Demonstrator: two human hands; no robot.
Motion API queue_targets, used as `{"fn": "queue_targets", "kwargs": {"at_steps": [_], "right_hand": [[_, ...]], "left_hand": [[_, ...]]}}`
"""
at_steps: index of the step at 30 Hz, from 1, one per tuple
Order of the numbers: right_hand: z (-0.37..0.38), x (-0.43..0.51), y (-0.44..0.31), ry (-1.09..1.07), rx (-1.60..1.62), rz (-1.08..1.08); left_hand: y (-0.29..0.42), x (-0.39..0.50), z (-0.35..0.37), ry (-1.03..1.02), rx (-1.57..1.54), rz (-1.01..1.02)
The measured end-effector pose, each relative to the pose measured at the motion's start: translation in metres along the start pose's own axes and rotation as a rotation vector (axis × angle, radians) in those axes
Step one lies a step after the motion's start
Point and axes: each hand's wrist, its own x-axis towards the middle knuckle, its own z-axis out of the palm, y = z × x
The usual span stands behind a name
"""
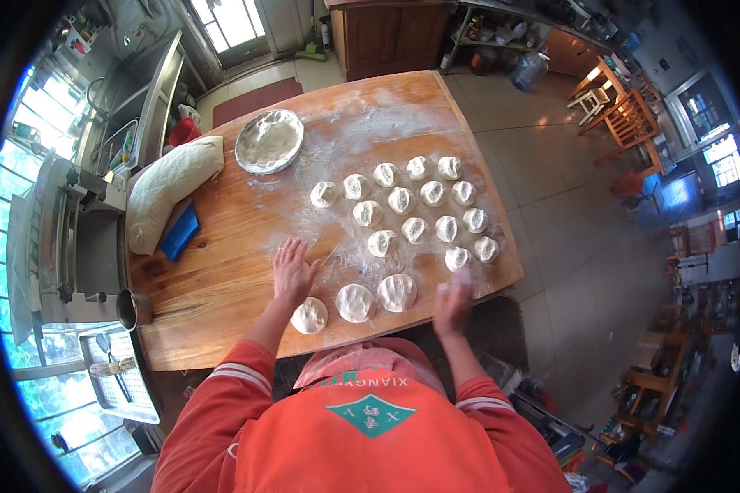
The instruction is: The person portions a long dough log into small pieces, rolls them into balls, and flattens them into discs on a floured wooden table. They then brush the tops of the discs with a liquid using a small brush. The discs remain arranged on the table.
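My left hand [293, 271] lies palm down on the floured wooden table [222, 296], thumb apart from the fingers. A little pale dough may show beside its thumb, but most of what is under the palm is hidden. My right hand [454, 302] is blurred near the front right edge, its fingertips close to a dough ball [457, 259]; whether they touch is unclear. Between my hands lie flattened dough rounds: one [309, 315] by my left wrist, another [355, 302] in the middle, a third [397, 293] to the right. Several smaller creased dough balls [401, 201] sit in rows beyond.
At the back left stands a round pan of flour [270, 142]. A long dough slab [172, 191] and a blue dough scraper [180, 232] lie left. Beside the table's left edge are a dough-rolling machine [92, 246], a metal cup [134, 309] and a white tray [114, 397].
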Motion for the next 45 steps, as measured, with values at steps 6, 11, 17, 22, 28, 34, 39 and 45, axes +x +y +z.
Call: {"fn": "queue_targets", "kwargs": {"at_steps": [6, 11, 17, 22, 28, 34, 39, 45], "right_hand": [[0.008, 0.031, 0.089, 0.21, -0.318, 0.488], [0.038, 0.037, 0.087, 0.252, -0.505, 0.473], [0.036, 0.04, 0.08, 0.327, -0.416, 0.501], [0.034, 0.045, 0.078, 0.306, -0.441, 0.463], [0.034, 0.041, 0.079, 0.314, -0.421, 0.496], [0.029, 0.043, 0.071, 0.329, -0.405, 0.477], [0.03, 0.042, 0.074, 0.307, -0.411, 0.474], [0.028, 0.045, 0.073, 0.338, -0.433, 0.432]], "left_hand": [[0.031, 0.033, 0.008, -0.11, 0.246, -0.071], [0.007, 0.043, 0.019, -0.004, 0.143, -0.026], [0.035, 0.043, 0.034, 0.1, -0.502, 0.028], [0.15, 0.056, 0.057, -0.035, -0.395, 0.363], [0.094, 0.028, 0.04, -0.077, -0.21, 0.185], [0.093, 0.034, 0.052, -0.098, 0.031, -0.004], [0.114, 0.065, 0.06, 0.001, 0.199, -0.041], [0.072, 0.068, 0.078, 0.238, -0.535, -0.101]]}}
